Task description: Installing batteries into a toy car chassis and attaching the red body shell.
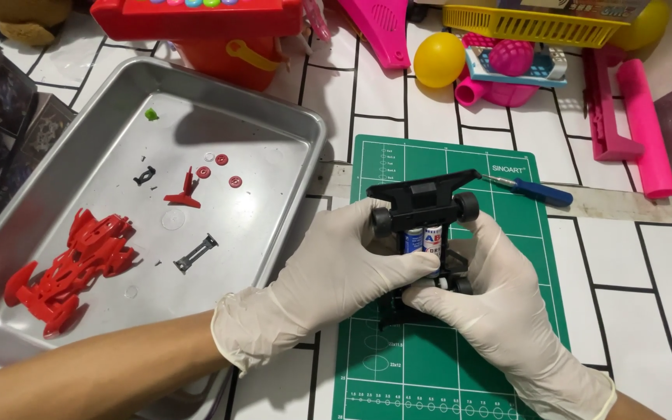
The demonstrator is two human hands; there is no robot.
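Your left hand [328, 276] and right hand [499, 303], both gloved, each have a closed grip on the black toy car chassis [423, 225], holding it just above the green cutting mat [460, 365] on the bench, batteries facing you. The red car body [71, 268] lies in the metal tray [274, 124] to your left, and a blue screwdriver [534, 190] rests beyond the mat.

A black plastic toy-car chassis with four small black wheels [421, 206] sits tilted above the green cutting mat [507, 257], its wide end pointing toward 12 o'clock. Two cylindrical blue-and-white batteries [423, 238] stand side by side in its open middle bay.
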